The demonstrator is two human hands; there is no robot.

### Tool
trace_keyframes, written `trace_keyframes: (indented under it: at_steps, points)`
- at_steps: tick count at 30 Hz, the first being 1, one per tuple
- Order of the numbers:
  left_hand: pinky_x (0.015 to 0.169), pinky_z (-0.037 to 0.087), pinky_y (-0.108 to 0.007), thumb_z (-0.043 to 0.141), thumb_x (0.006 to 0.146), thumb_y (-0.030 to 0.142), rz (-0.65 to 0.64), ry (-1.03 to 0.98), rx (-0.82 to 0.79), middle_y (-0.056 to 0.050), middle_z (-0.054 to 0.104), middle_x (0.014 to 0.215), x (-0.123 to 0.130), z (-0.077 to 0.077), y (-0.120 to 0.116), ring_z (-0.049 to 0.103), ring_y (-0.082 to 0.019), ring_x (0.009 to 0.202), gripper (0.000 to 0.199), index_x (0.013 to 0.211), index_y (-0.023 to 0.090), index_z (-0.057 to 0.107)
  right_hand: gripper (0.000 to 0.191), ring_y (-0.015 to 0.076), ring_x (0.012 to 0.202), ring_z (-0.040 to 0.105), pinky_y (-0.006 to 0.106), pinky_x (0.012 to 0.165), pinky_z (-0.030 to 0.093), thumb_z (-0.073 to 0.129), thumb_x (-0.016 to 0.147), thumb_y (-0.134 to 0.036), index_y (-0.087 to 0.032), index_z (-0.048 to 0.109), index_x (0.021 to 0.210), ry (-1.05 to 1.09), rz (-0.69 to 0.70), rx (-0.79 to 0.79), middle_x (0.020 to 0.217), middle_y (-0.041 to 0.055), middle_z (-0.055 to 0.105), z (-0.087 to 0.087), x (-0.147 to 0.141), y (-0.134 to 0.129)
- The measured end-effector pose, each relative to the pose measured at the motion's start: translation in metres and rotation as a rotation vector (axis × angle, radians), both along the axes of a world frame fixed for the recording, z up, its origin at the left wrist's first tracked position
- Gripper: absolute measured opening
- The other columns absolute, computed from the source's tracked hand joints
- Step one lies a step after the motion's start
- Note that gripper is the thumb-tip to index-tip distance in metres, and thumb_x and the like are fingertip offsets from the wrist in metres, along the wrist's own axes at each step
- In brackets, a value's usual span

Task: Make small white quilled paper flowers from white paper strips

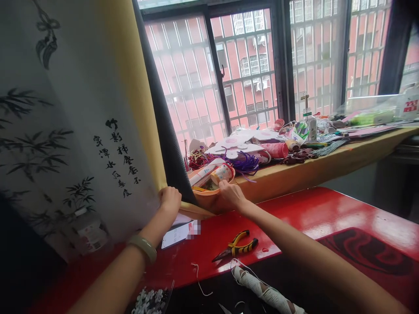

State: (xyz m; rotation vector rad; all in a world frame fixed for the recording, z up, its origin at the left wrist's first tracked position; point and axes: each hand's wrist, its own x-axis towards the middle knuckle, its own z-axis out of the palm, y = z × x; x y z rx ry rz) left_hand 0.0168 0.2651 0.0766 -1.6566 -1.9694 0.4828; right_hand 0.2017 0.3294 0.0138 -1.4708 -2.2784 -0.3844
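My left hand point(170, 201) is closed at the yellow edge of a hanging scroll point(114, 96) painted with bamboo and characters. My right hand point(232, 195) grips the rim of an orange basket point(209, 192) at the window ledge. Inside the basket are a patterned paper cup point(221, 173) and a whitish roll. My fingertips on both sides are partly hidden. On the red table point(288, 205), below and between my arms, lie yellow-and-black pliers point(236, 246), a white card or phone point(176, 234) and a short white cord point(199, 281).
A stick wound with white cord point(262, 290) and a bag of small white and black pieces point(151, 301) lie near the front. Purple tassels point(244, 163), a pink roll point(276, 150) and a bottle point(309, 124) crowd the ledge. A translucent container point(90, 233) stands left.
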Motion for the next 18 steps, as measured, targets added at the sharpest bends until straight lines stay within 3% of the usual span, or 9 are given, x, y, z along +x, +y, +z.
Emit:
trace_keyframes:
  at_steps: [5,10,13,18]
  points:
    - [0.074,0.047,-0.040,0.050,0.082,0.027,-0.037,-0.031,0.010,-0.008,0.054,0.108,-0.005,0.003,0.000,0.056,-0.020,0.090,0.029,0.108,0.015,0.050,0.025,0.0168,0.084,0.056,0.034,0.070,0.048,0.048,0.085,-0.027,-0.013,0.050,0.107,-0.012,0.041,0.037,0.102,0.0068,0.055,-0.002,0.047,-0.019]
    - [0.074,0.047,-0.040,0.050,0.082,0.027,-0.090,-0.091,0.025,-0.008,0.054,0.108,-0.007,0.005,-0.003,0.056,-0.020,0.089,0.029,0.108,0.014,0.050,0.019,0.0124,0.071,0.056,0.027,0.060,0.048,0.046,0.086,-0.027,-0.012,0.053,0.096,0.008,0.131,0.125,0.090,0.0039,0.057,-0.009,0.091,-0.054]
    - [0.074,0.047,-0.040,0.049,0.082,0.027,-0.140,-0.141,0.045,-0.008,0.054,0.108,-0.002,0.006,-0.009,0.056,-0.020,0.089,0.028,0.108,0.015,0.050,0.020,0.0108,0.062,0.055,0.021,0.051,0.041,0.043,0.087,-0.028,-0.011,0.052,0.082,0.014,0.218,0.169,0.082,0.0055,0.056,-0.014,0.117,-0.084]
    - [0.070,0.048,-0.037,0.048,0.083,0.028,-0.258,-0.256,0.115,-0.006,0.058,0.099,0.025,0.002,-0.030,0.057,-0.018,0.083,0.023,0.101,0.015,0.053,0.029,0.0096,0.055,0.052,0.018,0.047,0.037,0.029,0.091,-0.026,-0.014,0.050,0.075,-0.008,0.369,0.141,0.071,0.0039,0.054,-0.029,0.162,-0.154]
